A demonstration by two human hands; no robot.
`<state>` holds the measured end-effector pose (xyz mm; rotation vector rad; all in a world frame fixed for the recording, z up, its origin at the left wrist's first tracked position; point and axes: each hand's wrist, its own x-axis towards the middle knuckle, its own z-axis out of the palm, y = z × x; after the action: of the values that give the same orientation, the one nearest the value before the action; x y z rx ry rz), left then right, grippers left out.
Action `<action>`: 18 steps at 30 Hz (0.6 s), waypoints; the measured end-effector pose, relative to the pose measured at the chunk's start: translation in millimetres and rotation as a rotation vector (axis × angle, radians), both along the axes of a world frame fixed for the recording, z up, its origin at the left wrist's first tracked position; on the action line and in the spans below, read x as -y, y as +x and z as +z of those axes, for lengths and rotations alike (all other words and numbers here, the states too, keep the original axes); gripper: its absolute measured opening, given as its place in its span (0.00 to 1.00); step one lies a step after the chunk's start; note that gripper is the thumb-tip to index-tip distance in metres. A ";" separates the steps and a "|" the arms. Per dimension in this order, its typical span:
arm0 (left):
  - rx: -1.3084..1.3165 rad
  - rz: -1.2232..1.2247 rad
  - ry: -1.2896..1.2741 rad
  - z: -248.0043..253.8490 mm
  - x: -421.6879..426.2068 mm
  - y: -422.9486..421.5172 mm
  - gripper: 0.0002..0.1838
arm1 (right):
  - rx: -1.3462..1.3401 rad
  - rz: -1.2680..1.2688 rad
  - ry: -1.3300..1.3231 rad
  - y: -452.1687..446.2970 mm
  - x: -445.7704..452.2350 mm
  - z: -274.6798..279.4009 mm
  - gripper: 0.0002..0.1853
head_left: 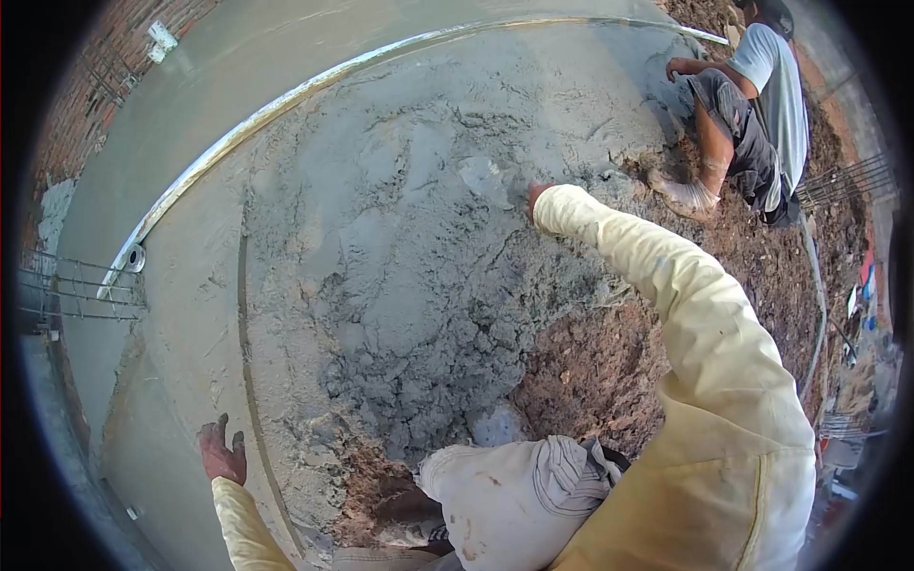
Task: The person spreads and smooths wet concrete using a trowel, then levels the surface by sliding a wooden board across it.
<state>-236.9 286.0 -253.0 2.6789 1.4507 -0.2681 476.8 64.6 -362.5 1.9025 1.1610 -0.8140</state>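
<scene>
My right hand (540,198) reaches out over rough wet concrete (419,257), its fingers closed and partly hidden by the pale yellow sleeve. Just left of it is a flat, grey-smeared shape that looks like a trowel blade (484,179), lying on the concrete; its handle is hidden. At lower left, my left hand (224,452) has its fingers spread and holds nothing. It is over the smooth concrete strip (190,362), beside a thin dark line (246,371) along the strip's edge.
A long pale straightedge (238,133) curves across the smooth concrete. A co-worker (762,105) squats at upper right by bare brown soil (609,371). Rebar (81,290) sticks out at left, near a pipe end (136,258); more rebar (847,183) stands at right.
</scene>
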 end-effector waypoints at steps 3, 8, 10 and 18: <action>0.000 0.028 -0.037 -1.4 9.8 -0.3 0.26 | 0.114 -0.459 0.300 10.1 12.9 4.6 0.20; 0.224 0.158 -0.021 -1.6 34.6 -28.1 0.25 | -0.691 -1.637 0.538 -59.2 16.7 75.8 0.20; 0.340 0.255 -0.091 -16.3 36.0 -27.6 0.25 | -0.762 -1.475 0.427 -53.4 38.4 42.8 0.20; 0.319 0.162 -0.044 -38.6 5.3 -19.1 0.24 | -0.368 -0.159 0.535 -123.0 122.1 15.6 0.34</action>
<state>-256.1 280.7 -291.6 2.4115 1.5243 0.1321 353.7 -57.5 -346.9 2.3679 1.5864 -1.0493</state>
